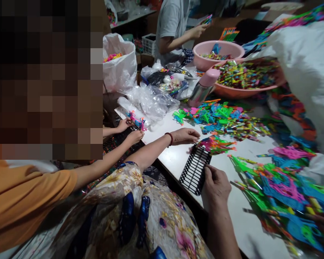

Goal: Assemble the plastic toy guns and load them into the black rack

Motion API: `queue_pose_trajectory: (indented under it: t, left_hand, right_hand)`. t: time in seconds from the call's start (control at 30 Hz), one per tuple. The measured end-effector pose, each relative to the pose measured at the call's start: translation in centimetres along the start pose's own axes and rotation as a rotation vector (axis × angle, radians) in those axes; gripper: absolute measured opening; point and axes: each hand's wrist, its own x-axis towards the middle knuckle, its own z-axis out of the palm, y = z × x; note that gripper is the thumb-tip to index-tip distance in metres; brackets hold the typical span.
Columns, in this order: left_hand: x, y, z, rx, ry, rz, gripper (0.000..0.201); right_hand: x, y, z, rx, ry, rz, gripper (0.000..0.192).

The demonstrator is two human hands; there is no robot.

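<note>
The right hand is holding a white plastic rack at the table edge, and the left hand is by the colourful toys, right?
Not quite: the rack is black, not white, as the head view shows. The right hand does hold it at the table edge, and the left hand is by the colourful toys.

Right hand [215,187] holds a black rack [194,169]; left hand [184,136] touches colourful toys [215,144] (table edge).

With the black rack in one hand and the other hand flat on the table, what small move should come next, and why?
Probably the left hand should pick one piece from the small coloured bundle just beside its fingers. The right hand already grips the black slotted rack by its near edge, the slots look empty, and the left hand holds nothing.
</note>
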Motion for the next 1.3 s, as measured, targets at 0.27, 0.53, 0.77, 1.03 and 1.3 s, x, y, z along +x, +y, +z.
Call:
queue_pose_trajectory:
  t: [0.27, 0.53, 0.77, 1.03, 1.3]
  left_hand:
    - [-1.2, 1.0, 2.0, 0.094, 0.035, 0.008, 0.033]
    - [-1.1, 1.6, 2.8, 0.201, 0.036, 0.013, 0.035]
    - [-2.0, 1.6, 3.7, 0.158, 0.118, -0.011, 0.036]
    - [-1.3, 1.4, 2.9, 0.171, 0.108, -0.014, 0.037]
    - [-1.3, 1.4, 2.7, 0.182, 0.143, -0.026, 0.037]
  right_hand:
    - [0.3, -0.8, -0.3, 0.083, -0.001, 0.003, 0.036]
    - [0.7, -0.5, -1.1, 0.058, 0.024, -0.031, 0.017]
    - [-0.3, -0.9, -1.6, 0.147, 0.007, -0.053, 0.018]
    - [-0.1, -1.1, -1.9, 0.157, -0.004, -0.036, 0.018]
    - [-0.1, -0.9, -1.8, 0.128, -0.017, -0.038, 0.018]
